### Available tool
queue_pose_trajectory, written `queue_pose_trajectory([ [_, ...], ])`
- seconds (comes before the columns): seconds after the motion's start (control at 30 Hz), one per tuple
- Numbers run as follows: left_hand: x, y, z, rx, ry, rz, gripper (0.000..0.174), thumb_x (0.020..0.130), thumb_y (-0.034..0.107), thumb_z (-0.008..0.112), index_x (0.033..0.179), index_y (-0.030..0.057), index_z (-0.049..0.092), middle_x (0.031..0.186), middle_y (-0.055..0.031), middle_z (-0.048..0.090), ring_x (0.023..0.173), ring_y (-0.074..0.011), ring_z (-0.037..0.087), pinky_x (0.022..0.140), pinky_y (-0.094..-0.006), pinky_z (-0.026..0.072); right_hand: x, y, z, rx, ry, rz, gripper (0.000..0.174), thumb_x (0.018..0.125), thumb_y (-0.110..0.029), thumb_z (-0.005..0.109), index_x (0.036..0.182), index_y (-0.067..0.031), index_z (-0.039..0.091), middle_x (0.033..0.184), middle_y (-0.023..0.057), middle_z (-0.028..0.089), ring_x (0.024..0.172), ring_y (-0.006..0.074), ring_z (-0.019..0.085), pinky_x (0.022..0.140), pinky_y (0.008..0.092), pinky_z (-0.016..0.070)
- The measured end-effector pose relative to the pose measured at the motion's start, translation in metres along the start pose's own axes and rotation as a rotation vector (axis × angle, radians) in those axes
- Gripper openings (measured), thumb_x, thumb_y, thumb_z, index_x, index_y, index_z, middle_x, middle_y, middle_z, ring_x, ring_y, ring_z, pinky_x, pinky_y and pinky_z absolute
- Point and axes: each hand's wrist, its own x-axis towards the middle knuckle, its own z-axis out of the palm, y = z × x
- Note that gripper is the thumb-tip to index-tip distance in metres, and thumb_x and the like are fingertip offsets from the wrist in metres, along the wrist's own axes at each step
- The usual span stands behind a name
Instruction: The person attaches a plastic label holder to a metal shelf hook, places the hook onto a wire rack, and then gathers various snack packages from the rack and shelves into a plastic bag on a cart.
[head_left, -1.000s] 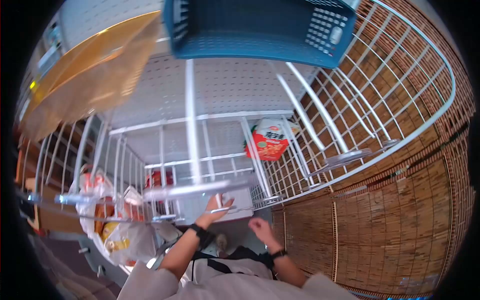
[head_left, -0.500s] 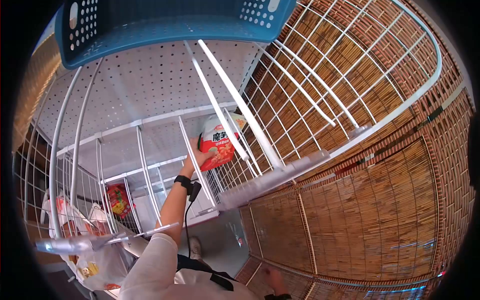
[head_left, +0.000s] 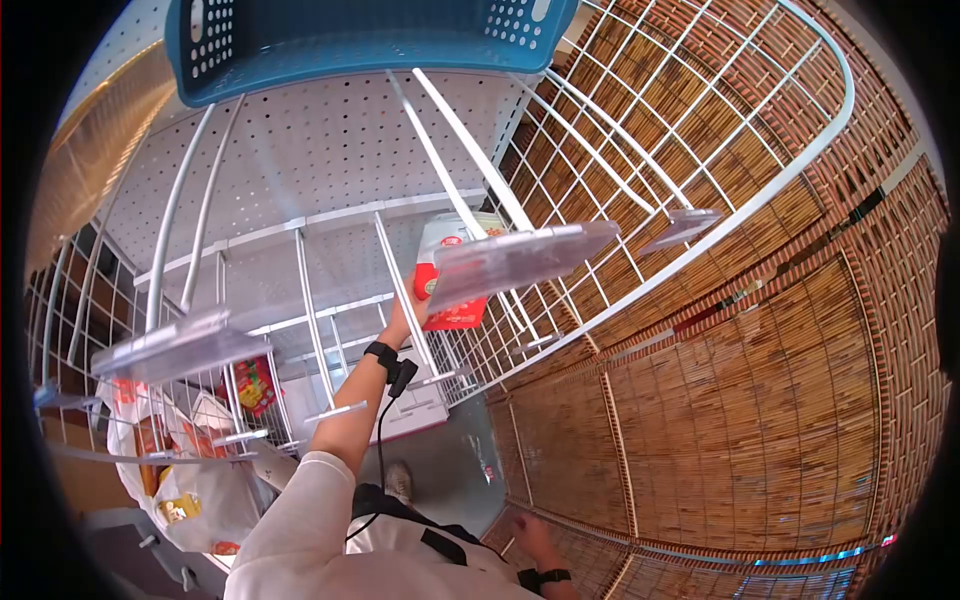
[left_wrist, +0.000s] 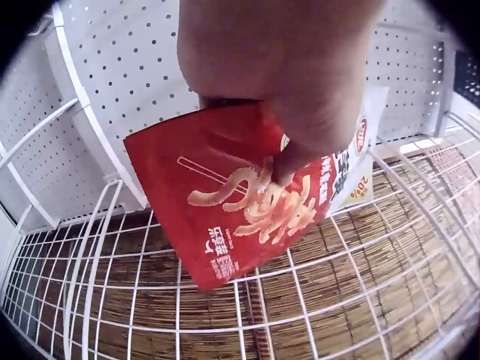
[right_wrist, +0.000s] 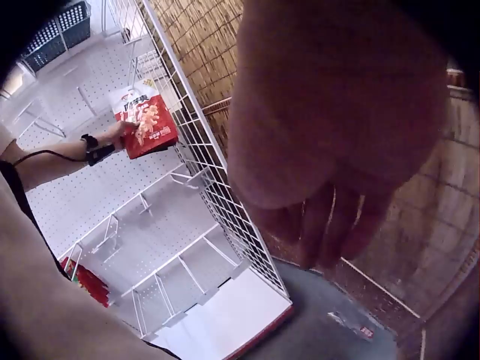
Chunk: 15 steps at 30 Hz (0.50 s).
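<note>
Inside the white wire rack, the left hand (head_left: 408, 312) grips a red and white snack bag (head_left: 458, 312) near the right mesh side. In the left wrist view, thumb and fingers of the left hand (left_wrist: 285, 82) pinch the red bag (left_wrist: 217, 195), which hangs tilted before the mesh. The right wrist view shows the same bag (right_wrist: 154, 129) at the rack's side, the left hand (right_wrist: 120, 133) at its lower left. Low beside the body hangs the right hand (head_left: 535, 540), away from the rack and holding nothing, its fingers loosely bent.
A blue basket (head_left: 370, 55) sits on top of the rack. Metal hooks with clear tag holders (head_left: 520, 262) stick out toward the body. Another red package (head_left: 255, 385) hangs lower left, near white plastic bags (head_left: 205, 500). Woven panels (head_left: 740, 420) stand at right.
The left hand has reached up from the lower hooks to the red and white bag and taken hold of it. The right hand has dropped lower, beside the body.
</note>
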Motion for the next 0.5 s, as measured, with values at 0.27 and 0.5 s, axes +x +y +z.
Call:
queue_pose_trajectory([
  [0.27, -0.046, 0.028, 0.022, -0.485, -0.072, -0.150, 0.041, 0.075, 0.003, 0.071, 0.112, -0.0026, 0.052, 0.096, -0.0094, 0.065, 0.083, -0.0142, 0.063, 0.075, -0.0293, 0.0525, 0.029, -0.010, -0.003, 0.083, 0.053, -0.100, 0.021, 0.078, -0.016, 0.061, 0.093, -0.0030, 0.066, 0.084, 0.0194, 0.065, 0.077, 0.0325, 0.065, 0.069, 0.0396, 0.0520],
  [0.5, -0.109, 0.045, 0.041, -0.238, 0.082, -0.127, 0.032, 0.073, 0.005, 0.072, 0.100, -0.0011, 0.055, 0.088, -0.0114, 0.066, 0.078, -0.0161, 0.063, 0.067, -0.0318, 0.0513, 0.035, -0.039, -0.028, 0.155, 0.049, -0.151, 0.023, 0.080, -0.015, 0.061, 0.097, -0.0006, 0.065, 0.083, 0.0182, 0.067, 0.078, 0.0275, 0.067, 0.071, 0.0352, 0.0529],
])
